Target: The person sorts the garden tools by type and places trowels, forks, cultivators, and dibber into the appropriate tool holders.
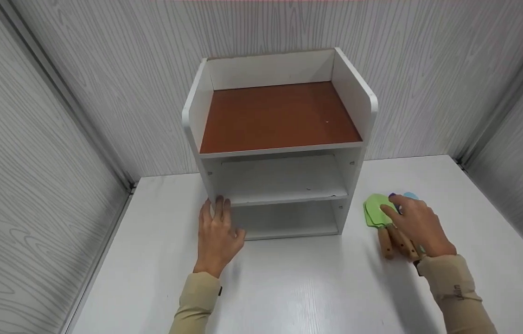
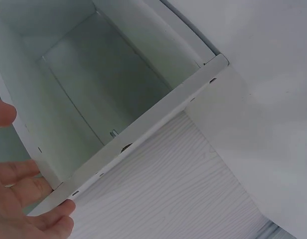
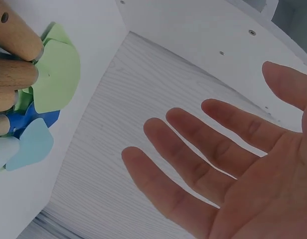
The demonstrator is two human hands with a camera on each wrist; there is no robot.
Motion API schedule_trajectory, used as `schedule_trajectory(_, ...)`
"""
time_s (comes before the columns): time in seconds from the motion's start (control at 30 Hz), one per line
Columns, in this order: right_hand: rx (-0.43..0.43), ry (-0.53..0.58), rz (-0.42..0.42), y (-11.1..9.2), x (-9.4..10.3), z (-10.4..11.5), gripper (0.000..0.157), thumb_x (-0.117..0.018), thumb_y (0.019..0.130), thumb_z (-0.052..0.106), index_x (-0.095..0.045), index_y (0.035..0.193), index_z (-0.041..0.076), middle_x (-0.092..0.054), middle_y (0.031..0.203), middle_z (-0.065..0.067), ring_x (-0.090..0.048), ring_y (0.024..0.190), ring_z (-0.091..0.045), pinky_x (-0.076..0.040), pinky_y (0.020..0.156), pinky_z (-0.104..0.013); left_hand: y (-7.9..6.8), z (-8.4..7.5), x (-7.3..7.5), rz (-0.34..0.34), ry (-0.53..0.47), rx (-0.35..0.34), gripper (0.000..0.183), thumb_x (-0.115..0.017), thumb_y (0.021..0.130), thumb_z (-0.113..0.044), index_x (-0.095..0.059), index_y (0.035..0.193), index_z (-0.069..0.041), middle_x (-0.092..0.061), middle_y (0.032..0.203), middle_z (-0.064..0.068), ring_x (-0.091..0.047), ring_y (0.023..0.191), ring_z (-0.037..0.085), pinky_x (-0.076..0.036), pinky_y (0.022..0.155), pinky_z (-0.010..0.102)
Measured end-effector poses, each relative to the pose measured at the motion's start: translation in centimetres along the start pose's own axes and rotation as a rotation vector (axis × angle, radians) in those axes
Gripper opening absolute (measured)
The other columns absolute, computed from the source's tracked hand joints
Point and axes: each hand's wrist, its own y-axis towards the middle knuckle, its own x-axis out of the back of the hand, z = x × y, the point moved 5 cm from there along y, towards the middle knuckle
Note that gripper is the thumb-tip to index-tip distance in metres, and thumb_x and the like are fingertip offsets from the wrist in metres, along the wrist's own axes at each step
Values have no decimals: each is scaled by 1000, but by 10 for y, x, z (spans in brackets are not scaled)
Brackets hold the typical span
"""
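A white shelf unit (image 1: 284,149) with a brown top board (image 1: 275,113) stands against the back wall. My left hand (image 1: 217,243) touches the front edge of its left side panel, fingers mostly straight. In the left wrist view, fingertips (image 2: 64,214) lie along both sides of that panel edge (image 2: 138,132). Over on the right, my right hand (image 1: 421,227) is held above several wooden-handled tools, its fingers spread and nothing in them. One tool has a flat green head (image 1: 377,208); dark blue and light blue heads (image 3: 35,144) lie beside it. The hand partly hides them in the head view.
The unit has a middle shelf (image 1: 284,181) and a lower compartment (image 1: 284,220). A white table (image 1: 298,287) carries everything. Grey wood-grain walls (image 1: 80,69) close in the back and both sides.
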Motion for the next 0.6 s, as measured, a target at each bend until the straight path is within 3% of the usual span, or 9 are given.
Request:
schedule_trajectory(0.07,-9,29,42,0,0,-7,53,-54,105,36,-60,128,-12,-64,116,-33,-64,101,-47,-52,80,-62,0,-1,-1,-7,-3,6,63,-73,76,-10,-57,131,16,-57,134,32,-48,124,55,-39,106,59)
schedule_trajectory(0.27,-96,93,205,2,-5,-28,63,-45,108,40,-52,134,-17,-54,131,-38,-52,120,-56,-45,94,-66,0,-1,-1,1,-10,16,63,-74,76,-8,-56,132,15,-56,135,32,-48,124,55,-39,107,58)
schedule_trajectory(0.47,-130,151,253,7,-9,-38,66,-44,108,40,-49,134,-20,-52,131,-41,-51,121,-56,-46,95,-63,1,1,2,-21,-19,44,63,-74,74,-4,-57,131,15,-56,135,32,-48,124,55,-41,106,57)
schedule_trajectory(0.6,-206,191,307,7,-8,-44,69,-42,108,41,-43,137,-21,-47,134,-43,-52,119,-56,-52,89,-59,-1,-2,0,-18,-50,50,61,-72,75,-3,-57,131,16,-56,135,32,-48,125,55,-43,104,58)
